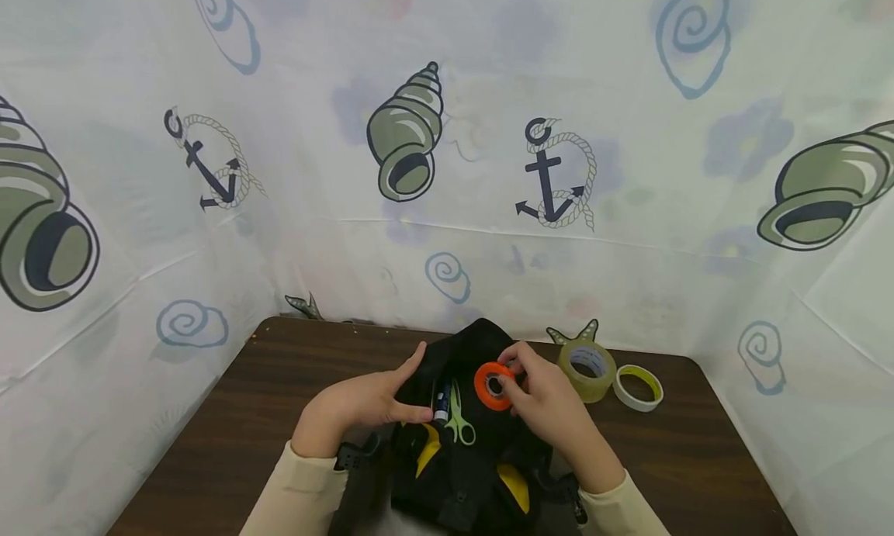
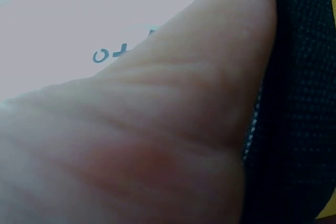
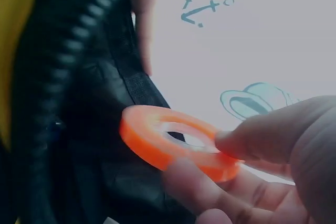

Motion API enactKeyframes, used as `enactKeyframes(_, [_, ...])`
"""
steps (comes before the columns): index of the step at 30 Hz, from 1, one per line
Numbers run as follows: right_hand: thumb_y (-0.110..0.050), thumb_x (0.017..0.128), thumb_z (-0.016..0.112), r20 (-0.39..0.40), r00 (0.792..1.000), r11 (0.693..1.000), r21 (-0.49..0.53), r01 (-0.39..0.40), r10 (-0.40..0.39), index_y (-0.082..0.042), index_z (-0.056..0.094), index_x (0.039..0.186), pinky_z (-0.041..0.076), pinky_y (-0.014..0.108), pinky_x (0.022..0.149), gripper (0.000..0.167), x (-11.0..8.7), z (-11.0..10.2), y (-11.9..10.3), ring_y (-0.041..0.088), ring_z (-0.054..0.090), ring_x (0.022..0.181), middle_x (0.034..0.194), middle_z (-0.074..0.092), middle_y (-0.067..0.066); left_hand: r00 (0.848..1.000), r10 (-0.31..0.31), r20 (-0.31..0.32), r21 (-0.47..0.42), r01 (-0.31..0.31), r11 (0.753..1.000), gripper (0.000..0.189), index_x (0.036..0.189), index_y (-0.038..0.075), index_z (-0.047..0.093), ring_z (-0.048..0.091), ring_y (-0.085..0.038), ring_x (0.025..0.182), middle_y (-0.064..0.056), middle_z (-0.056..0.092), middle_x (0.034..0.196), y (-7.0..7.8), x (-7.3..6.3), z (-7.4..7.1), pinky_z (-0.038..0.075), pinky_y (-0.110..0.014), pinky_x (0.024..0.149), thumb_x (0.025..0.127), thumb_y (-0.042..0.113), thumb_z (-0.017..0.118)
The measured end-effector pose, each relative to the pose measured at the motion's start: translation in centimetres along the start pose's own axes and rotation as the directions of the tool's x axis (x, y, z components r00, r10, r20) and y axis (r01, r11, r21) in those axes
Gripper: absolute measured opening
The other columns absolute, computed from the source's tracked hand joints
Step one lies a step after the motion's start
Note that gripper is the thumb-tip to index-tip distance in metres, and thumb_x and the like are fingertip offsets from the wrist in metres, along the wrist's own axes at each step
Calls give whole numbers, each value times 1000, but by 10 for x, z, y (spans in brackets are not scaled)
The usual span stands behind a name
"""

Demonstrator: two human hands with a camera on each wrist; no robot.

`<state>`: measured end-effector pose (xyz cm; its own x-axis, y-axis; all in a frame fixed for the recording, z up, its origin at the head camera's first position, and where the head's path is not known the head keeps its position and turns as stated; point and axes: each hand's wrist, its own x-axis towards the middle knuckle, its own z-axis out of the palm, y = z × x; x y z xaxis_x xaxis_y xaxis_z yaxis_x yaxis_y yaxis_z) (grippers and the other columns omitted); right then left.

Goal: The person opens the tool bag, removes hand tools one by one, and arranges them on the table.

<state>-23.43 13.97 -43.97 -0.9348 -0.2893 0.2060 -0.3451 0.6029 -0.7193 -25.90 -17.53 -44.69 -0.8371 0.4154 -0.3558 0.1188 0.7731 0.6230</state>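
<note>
A black bag [image 1: 482,474] with yellow parts lies on the table, its zippered mouth agape. My left hand [image 1: 363,404] holds the bag's left side, thumb near the opening and a finger stretched along the outer edge. Between thumb and fingers of my right hand [image 1: 548,396] is a roll of orange tape [image 1: 493,386], pinched by its rim over the opening. Up close in the right wrist view, the orange tape [image 3: 168,140] is tilted before the dark lining. Green-handled scissors [image 1: 459,426] and a dark blue-and-white tube [image 1: 442,402] sit in the bag.
Right of the bag, a wide roll of clear tape [image 1: 597,389] stands beside a narrower white roll with a yellow inner ring [image 1: 655,402]. The brown table [image 1: 279,381] meets a patterned white curtain [image 1: 482,264] at its back and sides.
</note>
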Motion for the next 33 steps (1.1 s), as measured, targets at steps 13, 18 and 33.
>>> enactKeyframes(13, [-10, 101, 79, -298, 953, 998, -36, 47, -56, -14, 66, 125, 50, 25, 63, 27, -30, -10, 20, 8, 54, 72, 95, 68, -3, 1000, -3, -4, 0, 3, 1000, 117, 173, 51, -5, 61, -35, 146, -8, 54, 167, 0, -1, 1, 45, -64, 120, 91, 72, 76])
enactKeyframes(18, [-10, 101, 80, -445, 888, 992, -94, 83, -117, -16, 70, 117, 49, 23, 57, 20, -43, -24, 33, 5, 53, 66, 88, 67, -4, 1000, -2, -9, 1, 2, 1000, 116, 173, 49, -4, 60, -35, 146, -8, 46, 172, 1, -2, 1, 46, -64, 120, 92, 70, 77])
enactKeyframes(33, [-2, 102, 73, -706, 693, 990, 103, -101, 144, -3, 66, 129, 51, 14, 55, 28, -74, -77, 125, 0, 64, 70, 98, 64, -7, 1000, -5, -7, -8, 5, 1000, 116, 173, 51, -5, 59, -36, 147, -8, 42, 174, 0, -1, 3, 46, -63, 120, 92, 72, 76])
